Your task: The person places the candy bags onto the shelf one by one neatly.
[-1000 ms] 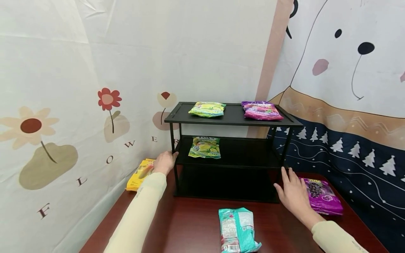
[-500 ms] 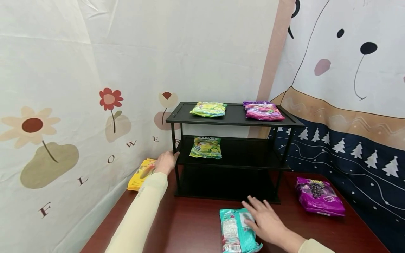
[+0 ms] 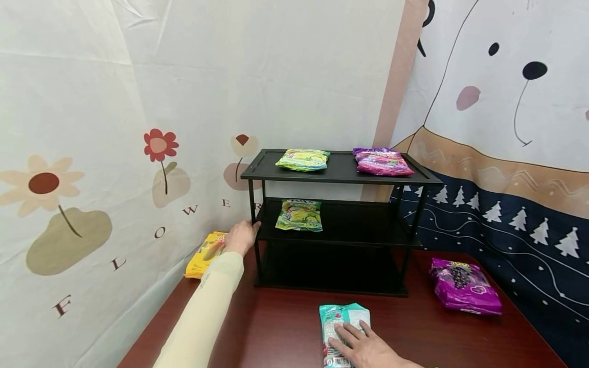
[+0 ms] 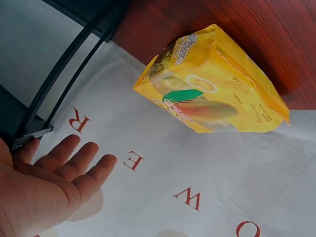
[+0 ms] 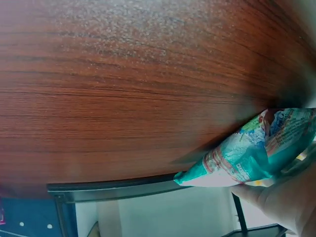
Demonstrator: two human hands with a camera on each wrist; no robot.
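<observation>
A black three-tier shelf rack (image 3: 340,236) stands on the table. My left hand (image 3: 241,236) is at its left post, and in the left wrist view the thumb and index finger pinch the corner of a tier while the other fingers extend loosely. In front of the rack lies a teal snack bag (image 3: 332,319), printed back up. My right hand (image 3: 365,348) rests over the bag's right side, fingers spread and fairly straight. From the right wrist view the teal bag (image 5: 249,153) shows side-on with the hand against it.
On the top tier lie a yellow-green bag (image 3: 302,159) and a purple-pink bag (image 3: 383,161). A green bag (image 3: 300,214) is on the middle tier's left. A yellow mango bag (image 4: 212,94) lies left of the rack, a purple grape bag (image 3: 467,286) right.
My right hand has moved from the rack's right side, left and down, onto the teal bag. The left hand stays at the rack's left post. The bags lie where they were.
</observation>
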